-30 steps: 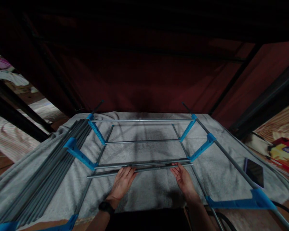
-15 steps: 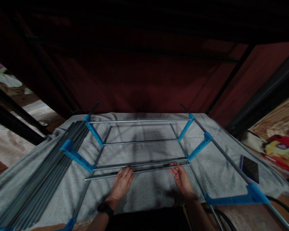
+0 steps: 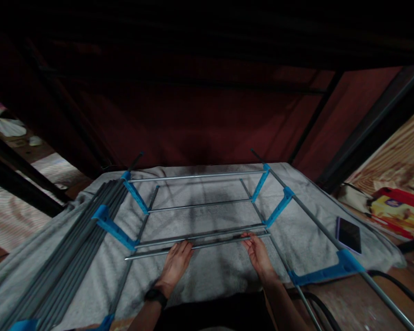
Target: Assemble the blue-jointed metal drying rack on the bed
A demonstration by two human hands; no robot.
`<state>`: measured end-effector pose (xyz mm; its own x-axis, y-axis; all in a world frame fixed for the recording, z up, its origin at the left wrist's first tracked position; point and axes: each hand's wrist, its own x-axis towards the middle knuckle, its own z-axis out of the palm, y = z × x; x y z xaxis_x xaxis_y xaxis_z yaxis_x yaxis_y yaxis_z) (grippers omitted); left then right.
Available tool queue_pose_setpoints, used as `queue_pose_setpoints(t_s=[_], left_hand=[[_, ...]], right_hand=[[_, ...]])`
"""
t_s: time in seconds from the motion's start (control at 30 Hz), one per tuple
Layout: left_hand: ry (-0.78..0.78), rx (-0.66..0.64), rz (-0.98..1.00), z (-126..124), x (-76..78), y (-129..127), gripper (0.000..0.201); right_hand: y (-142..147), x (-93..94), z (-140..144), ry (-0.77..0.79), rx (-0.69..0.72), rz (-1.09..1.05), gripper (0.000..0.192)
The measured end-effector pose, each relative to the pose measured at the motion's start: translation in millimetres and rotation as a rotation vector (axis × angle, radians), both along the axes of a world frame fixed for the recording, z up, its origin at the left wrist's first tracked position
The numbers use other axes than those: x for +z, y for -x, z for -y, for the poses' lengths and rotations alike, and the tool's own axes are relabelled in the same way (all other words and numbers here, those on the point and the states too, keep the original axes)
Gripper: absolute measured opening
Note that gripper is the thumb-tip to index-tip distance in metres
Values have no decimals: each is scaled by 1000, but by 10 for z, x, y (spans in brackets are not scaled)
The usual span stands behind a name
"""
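Observation:
My left hand [image 3: 177, 263] is closed on a thin grey metal rod [image 3: 217, 243], a little left of its middle. Toward the rod's other end, my right hand [image 3: 257, 257] grips it between thumb and fingers. The rod lies crosswise, just on my side of a parallel crossbar [image 3: 224, 232] of a rod frame. Its left tip sticks out over the frame's left side rod [image 3: 122, 280]. Blue plastic connectors, such as the left one [image 3: 116, 233] and the right one [image 3: 279, 210], join the frame's rods.
Several loose grey rods [image 3: 79, 243] lie bundled along the left. Beneath everything is a grey blanket [image 3: 207, 271]. A phone [image 3: 349, 235] rests at the right, with a red and yellow package [image 3: 396, 209] beyond it. Dark red panels [image 3: 200, 128] and black bars [image 3: 317, 115] stand behind.
The camera view has shifted slightly, so the right-side things appear further left. Both hands keep their hold on the rod, which has hardly moved relative to the frame.

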<state>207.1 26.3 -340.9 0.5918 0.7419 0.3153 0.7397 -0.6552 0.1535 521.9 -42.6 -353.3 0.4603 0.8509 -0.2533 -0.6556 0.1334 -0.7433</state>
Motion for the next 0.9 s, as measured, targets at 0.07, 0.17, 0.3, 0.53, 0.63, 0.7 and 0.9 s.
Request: queue_pose_setpoints(t_s=[0.07,0.17,0.3,0.53,0.63,0.7,0.9], left_hand=[[2,8,-9,3,14,-15,29],[8,-4,-21,6,35,-34,30],[14,-13,-35,6,38,-41,32],[-42,-40,18,26,18,-37,31],[-78,-52,37,49,50,-36,30],[-84,-50,36,66,81,-37,30],[-64,-36,7,114,143,-67,29]], right_hand=[[1,-14,-1,-11,5,1,13],[-1,-33,3,-20,16,7,10],[-4,-45,11,-4,12,16,11],[-29,-80,13,-3,3,-38,19],[-39,-94,39,-12,23,-57,18],[-38,-94,54,-11,24,-60,19],[-31,-57,68,32,5,-38,23]])
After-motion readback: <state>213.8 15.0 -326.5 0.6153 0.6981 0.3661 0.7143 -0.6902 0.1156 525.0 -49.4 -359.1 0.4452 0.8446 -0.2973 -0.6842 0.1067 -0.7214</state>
